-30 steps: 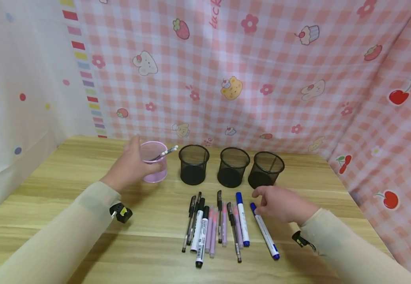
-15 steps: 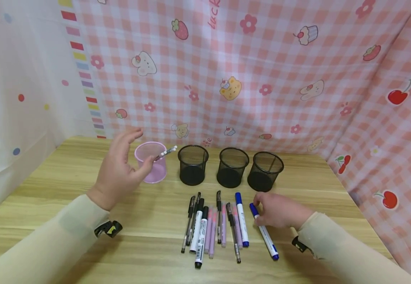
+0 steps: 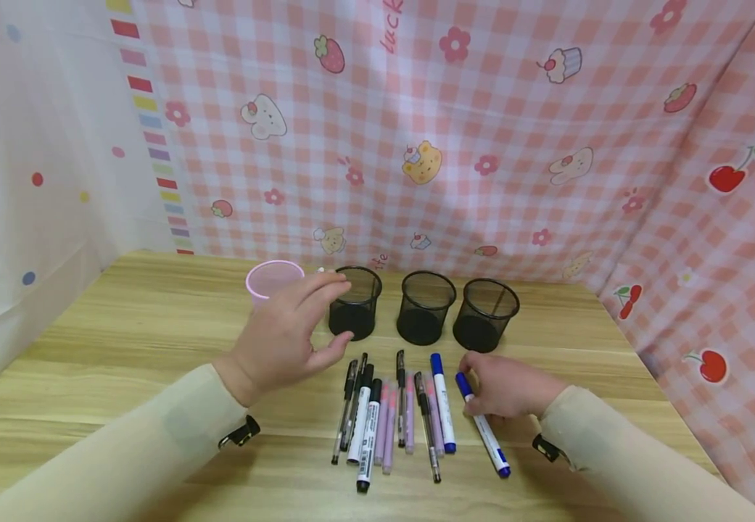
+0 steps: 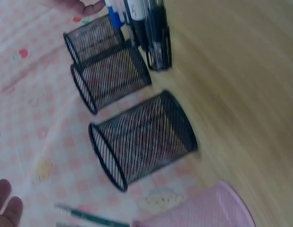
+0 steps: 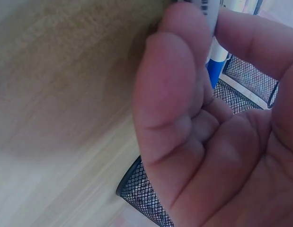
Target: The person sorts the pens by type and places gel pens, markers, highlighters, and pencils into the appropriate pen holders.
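My right hand (image 3: pixel 510 384) pinches a white whiteboard marker (image 3: pixel 489 438) with a blue cap near its capped end; the marker lies slanted on the table. In the right wrist view its printed barrel (image 5: pixel 207 10) shows beyond the curled fingers. My left hand (image 3: pixel 282 337) hovers with fingers and thumb spread, holding nothing, in front of a pink mesh pen holder (image 3: pixel 254 296) and the leftmost black one (image 3: pixel 355 325). Pencils stick out of the pink holder, mostly hidden behind that hand; the left wrist view shows a green pencil (image 4: pixel 92 216) there.
Two more black mesh pen holders, one in the middle (image 3: pixel 421 328) and one at right (image 3: pixel 477 331), stand in the row. Before them lie black-capped markers (image 3: pixel 368 442), black gel pens (image 3: pixel 427 428), pink pens (image 3: pixel 389 435) and another blue-capped marker (image 3: pixel 444 409). A checked cloth (image 3: pixel 514 109) hangs behind.
My left hand has left the pink holder's side and swung right, across the front of the leftmost black holder. My right hand has lowered and its fingers closed on the blue-capped marker.
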`<state>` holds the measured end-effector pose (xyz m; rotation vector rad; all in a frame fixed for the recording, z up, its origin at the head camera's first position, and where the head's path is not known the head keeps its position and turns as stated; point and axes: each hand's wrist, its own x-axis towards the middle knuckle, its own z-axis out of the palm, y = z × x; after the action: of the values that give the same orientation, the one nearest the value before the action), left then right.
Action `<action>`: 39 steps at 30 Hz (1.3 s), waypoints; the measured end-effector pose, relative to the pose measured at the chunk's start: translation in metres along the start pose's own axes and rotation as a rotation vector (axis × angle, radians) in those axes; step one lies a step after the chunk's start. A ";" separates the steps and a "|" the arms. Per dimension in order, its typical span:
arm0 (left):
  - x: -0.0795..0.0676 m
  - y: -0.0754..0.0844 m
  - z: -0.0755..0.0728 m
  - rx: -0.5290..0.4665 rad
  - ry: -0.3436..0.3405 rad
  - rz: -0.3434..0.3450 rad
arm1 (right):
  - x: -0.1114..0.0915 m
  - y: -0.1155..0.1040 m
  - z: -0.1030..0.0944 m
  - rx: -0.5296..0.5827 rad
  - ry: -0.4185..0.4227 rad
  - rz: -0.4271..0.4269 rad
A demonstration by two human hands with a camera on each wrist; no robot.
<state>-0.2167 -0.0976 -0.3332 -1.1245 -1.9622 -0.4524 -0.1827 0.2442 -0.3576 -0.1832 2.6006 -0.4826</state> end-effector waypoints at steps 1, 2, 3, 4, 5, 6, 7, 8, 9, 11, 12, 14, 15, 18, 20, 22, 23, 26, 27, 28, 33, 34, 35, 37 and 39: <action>0.002 0.001 0.004 -0.009 -0.033 -0.009 | 0.000 0.000 0.000 0.005 -0.004 0.001; 0.003 0.003 0.007 -0.013 -0.070 -0.023 | 0.001 0.000 0.001 0.013 -0.009 0.002; 0.005 0.004 0.010 -0.019 -0.105 -0.040 | 0.001 0.000 0.002 0.022 -0.013 0.003; 0.007 0.005 0.013 -0.026 -0.141 -0.061 | 0.001 0.000 0.002 0.030 -0.016 0.004; 0.009 0.005 0.016 -0.040 -0.178 -0.087 | 0.002 0.000 0.002 0.033 -0.019 0.003; 0.011 0.006 0.018 -0.051 -0.216 -0.121 | 0.002 -0.001 0.003 0.036 -0.021 0.001; 0.012 0.005 0.021 -0.058 -0.255 -0.160 | 0.002 -0.001 0.003 0.033 -0.021 -0.001; 0.013 0.005 0.023 -0.069 -0.295 -0.204 | 0.003 -0.001 0.004 0.028 -0.021 -0.003; 0.015 0.004 0.025 -0.082 -0.333 -0.252 | 0.003 -0.002 0.004 0.023 -0.021 -0.006; 0.018 0.002 0.030 -0.105 -0.397 -0.345 | 0.004 -0.002 0.005 0.012 -0.021 -0.009; 0.019 0.000 0.031 -0.114 -0.424 -0.387 | 0.005 -0.002 0.005 0.008 -0.020 -0.011; 0.022 -0.002 0.035 -0.129 -0.472 -0.459 | 0.005 -0.002 0.005 0.004 -0.020 -0.011; 0.023 -0.004 0.036 -0.133 -0.492 -0.488 | 0.005 -0.003 0.005 0.005 -0.020 -0.013; 0.026 -0.008 0.041 -0.155 -0.542 -0.568 | 0.006 -0.003 0.005 0.002 -0.021 -0.016; 0.027 -0.012 0.045 -0.179 -0.572 -0.623 | 0.006 -0.004 0.005 0.004 -0.020 -0.017; 0.028 -0.016 0.049 -0.211 -0.597 -0.682 | 0.005 -0.004 0.005 0.004 -0.022 -0.017; 0.028 -0.017 0.051 -0.228 -0.607 -0.713 | 0.005 -0.005 0.005 0.006 -0.023 -0.015; 0.027 -0.022 0.056 -0.271 -0.637 -0.797 | 0.005 -0.006 0.004 0.004 -0.029 -0.014; 0.027 -0.024 0.057 -0.286 -0.643 -0.824 | 0.005 -0.006 0.004 0.004 -0.031 -0.016; 0.026 -0.025 0.059 -0.298 -0.647 -0.847 | 0.005 -0.007 0.005 0.006 -0.033 -0.014; 0.025 -0.032 0.066 -0.363 -0.639 -0.928 | 0.006 -0.008 0.004 0.011 -0.042 -0.003; 0.025 -0.034 0.068 -0.374 -0.635 -0.940 | 0.006 -0.008 0.004 0.011 -0.043 0.001; 0.025 -0.035 0.070 -0.383 -0.630 -0.954 | 0.006 -0.008 0.004 0.010 -0.043 0.004; 0.026 -0.037 0.073 -0.395 -0.625 -0.985 | 0.006 -0.007 0.004 0.006 -0.040 0.004; 0.026 -0.038 0.075 -0.403 -0.621 -1.008 | 0.006 -0.007 0.004 0.004 -0.037 0.001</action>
<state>-0.2915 -0.0555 -0.3550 -0.4031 -3.0339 -1.1608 -0.1855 0.2350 -0.3612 -0.1880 2.5628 -0.4801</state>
